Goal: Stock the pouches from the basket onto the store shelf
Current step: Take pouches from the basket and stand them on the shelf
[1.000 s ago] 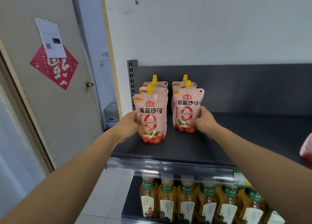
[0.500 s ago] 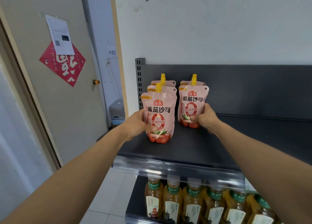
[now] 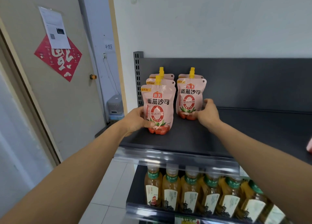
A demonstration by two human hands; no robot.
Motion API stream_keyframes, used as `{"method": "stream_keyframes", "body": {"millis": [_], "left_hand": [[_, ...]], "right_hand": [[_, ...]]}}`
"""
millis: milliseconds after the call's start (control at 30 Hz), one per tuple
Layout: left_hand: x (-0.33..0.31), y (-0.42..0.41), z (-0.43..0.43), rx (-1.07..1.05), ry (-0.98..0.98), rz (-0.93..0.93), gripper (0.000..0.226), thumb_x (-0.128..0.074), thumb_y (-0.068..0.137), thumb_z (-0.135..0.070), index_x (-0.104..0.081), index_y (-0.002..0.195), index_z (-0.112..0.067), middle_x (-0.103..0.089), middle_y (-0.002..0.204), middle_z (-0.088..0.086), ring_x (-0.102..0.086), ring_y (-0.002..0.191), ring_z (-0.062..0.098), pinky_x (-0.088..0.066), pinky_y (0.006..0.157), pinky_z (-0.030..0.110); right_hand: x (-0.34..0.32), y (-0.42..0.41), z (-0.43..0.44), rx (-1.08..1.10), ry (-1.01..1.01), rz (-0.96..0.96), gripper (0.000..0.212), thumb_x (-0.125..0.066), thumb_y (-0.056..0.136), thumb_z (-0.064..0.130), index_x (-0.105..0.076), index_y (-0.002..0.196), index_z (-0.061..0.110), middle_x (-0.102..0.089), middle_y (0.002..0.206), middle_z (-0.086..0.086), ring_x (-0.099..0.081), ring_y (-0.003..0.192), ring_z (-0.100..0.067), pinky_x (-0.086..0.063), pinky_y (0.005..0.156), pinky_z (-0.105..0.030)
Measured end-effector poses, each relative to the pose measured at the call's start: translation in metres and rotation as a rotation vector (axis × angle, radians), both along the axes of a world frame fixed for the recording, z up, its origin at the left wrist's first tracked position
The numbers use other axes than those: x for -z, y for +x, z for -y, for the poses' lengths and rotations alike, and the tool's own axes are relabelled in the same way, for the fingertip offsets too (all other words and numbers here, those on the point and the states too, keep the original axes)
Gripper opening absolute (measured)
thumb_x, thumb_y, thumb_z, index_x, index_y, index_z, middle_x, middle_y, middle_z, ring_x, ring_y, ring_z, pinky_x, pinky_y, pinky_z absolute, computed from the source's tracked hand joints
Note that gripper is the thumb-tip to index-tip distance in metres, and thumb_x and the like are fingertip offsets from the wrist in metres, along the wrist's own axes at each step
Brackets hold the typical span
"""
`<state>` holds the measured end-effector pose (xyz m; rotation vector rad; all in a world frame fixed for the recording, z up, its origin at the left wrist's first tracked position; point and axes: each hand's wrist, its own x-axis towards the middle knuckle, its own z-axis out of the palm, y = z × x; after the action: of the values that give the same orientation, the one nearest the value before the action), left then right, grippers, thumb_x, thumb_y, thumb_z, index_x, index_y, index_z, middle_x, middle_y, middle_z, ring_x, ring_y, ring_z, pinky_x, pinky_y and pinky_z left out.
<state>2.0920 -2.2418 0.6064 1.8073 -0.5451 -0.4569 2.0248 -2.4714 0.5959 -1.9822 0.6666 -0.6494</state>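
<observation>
Two rows of pink spouted pouches with yellow caps stand upright at the left end of the dark store shelf (image 3: 194,139). My left hand (image 3: 135,119) grips the left edge of the front left pouch (image 3: 158,109), which has two more pouches behind it. My right hand (image 3: 206,113) holds the lower right edge of the front right pouch (image 3: 190,98), with one more behind it. No basket is in view.
Part of another pink pouch (image 3: 309,147) shows at the right frame edge on the same shelf. Below, a row of yellow drink bottles (image 3: 190,190) fills the lower shelf. A door (image 3: 59,88) with a red paper sign stands to the left, with tiled floor underneath.
The front right pouch has been pushed back against the one behind it. The left pouch stays in my left hand. My view has shifted a little to the left.
</observation>
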Motion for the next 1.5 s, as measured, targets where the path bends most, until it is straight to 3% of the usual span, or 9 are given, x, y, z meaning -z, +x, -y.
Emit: {"method": "stream_keyframes", "body": {"millis": [233,433,633,700,1000,1100,1167,1267,1500], "left_hand": [[0.002,-0.011,-0.005,-0.150,0.031,0.065,0.060,-0.073,0.072,0.004,-0.044,0.124,-0.006,-0.058,0.117,0.008,-0.056,0.114,0.026,-0.048,0.096,0.037],[-0.010,-0.046,-0.014,-0.386,0.009,0.374,0.053,-0.071,0.080,-0.013,-0.044,0.126,-0.007,-0.048,0.108,0.002,-0.051,0.091,0.015,-0.043,0.064,0.019],[0.002,-0.123,0.006,-0.255,-0.012,0.647,0.031,-0.068,0.080,-0.010,-0.056,0.108,-0.010,-0.054,0.097,0.004,-0.052,0.085,0.012,-0.047,0.079,0.021],[0.021,-0.160,0.023,-0.128,0.032,0.670,0.029,-0.068,0.080,-0.012,-0.057,0.107,-0.011,-0.054,0.097,0.002,-0.051,0.083,0.009,-0.043,0.076,0.009],[0.149,-0.274,0.086,0.331,0.354,0.308,0.027,-0.069,0.081,-0.007,-0.059,0.106,-0.007,-0.050,0.083,-0.007,-0.049,0.078,0.011,-0.041,0.064,0.012],[0.197,-0.296,0.093,0.356,0.432,0.116,0.019,-0.061,0.085,0.002,-0.058,0.103,-0.004,-0.046,0.077,-0.007,-0.045,0.067,0.003,-0.044,0.056,0.007],[0.226,-0.306,0.092,0.322,0.488,0.020,0.004,-0.057,0.089,-0.004,-0.056,0.093,-0.006,-0.047,0.075,-0.004,-0.046,0.065,0.007,-0.043,0.063,0.012],[0.265,-0.312,0.088,0.331,0.623,-0.006,0.017,-0.062,0.086,-0.008,-0.058,0.102,-0.005,-0.056,0.094,0.008,-0.056,0.088,0.024,-0.045,0.082,0.033],[0.342,-0.310,0.083,0.314,0.818,0.025,0.041,-0.063,0.083,-0.007,-0.052,0.123,-0.006,-0.060,0.119,0.016,-0.057,0.106,0.030,-0.042,0.077,0.027]], "right_hand": [[-0.009,-0.028,-0.027,-0.081,-0.116,0.044,0.062,-0.069,0.081,0.009,-0.038,0.135,0.007,-0.046,0.136,-0.011,-0.049,0.122,-0.024,-0.043,0.095,-0.030],[-0.015,-0.086,-0.049,-0.207,-0.291,0.050,0.049,-0.061,0.088,0.011,-0.043,0.134,0.010,-0.049,0.135,-0.006,-0.049,0.110,-0.010,-0.034,0.089,-0.017],[-0.003,-0.174,-0.050,-0.303,-0.627,0.082,0.041,-0.058,0.091,0.018,-0.049,0.130,0.012,-0.052,0.134,-0.005,-0.044,0.127,-0.020,-0.032,0.104,-0.028],[0.014,-0.208,-0.042,-0.336,-0.787,0.057,0.038,-0.058,0.090,0.015,-0.052,0.127,0.008,-0.054,0.130,-0.010,-0.045,0.125,-0.025,-0.034,0.103,-0.032],[0.139,-0.329,0.013,-0.461,-0.716,-0.384,0.035,-0.057,0.091,0.013,-0.054,0.124,0.004,-0.056,0.125,-0.016,-0.047,0.119,-0.033,-0.037,0.096,-0.038],[0.187,-0.352,0.028,-0.513,-0.624,-0.564,0.034,-0.056,0.090,0.015,-0.054,0.122,0.006,-0.057,0.123,-0.015,-0.049,0.117,-0.035,-0.041,0.094,-0.039],[0.218,-0.365,0.036,-0.550,-0.569,-0.674,0.036,-0.056,0.091,0.016,-0.052,0.125,0.005,-0.055,0.125,-0.017,-0.049,0.117,-0.035,-0.044,0.094,-0.041],[0.259,-0.380,0.046,-0.543,-0.510,-0.800,0.037,-0.054,0.092,0.018,-0.050,0.128,0.009,-0.054,0.129,-0.015,-0.050,0.117,-0.034,-0.046,0.094,-0.041],[0.338,-0.394,0.066,-0.524,-0.351,-0.955,0.036,-0.049,0.091,0.009,-0.050,0.126,0.003,-0.056,0.125,-0.020,-0.055,0.110,-0.035,-0.047,0.089,-0.033]]}}
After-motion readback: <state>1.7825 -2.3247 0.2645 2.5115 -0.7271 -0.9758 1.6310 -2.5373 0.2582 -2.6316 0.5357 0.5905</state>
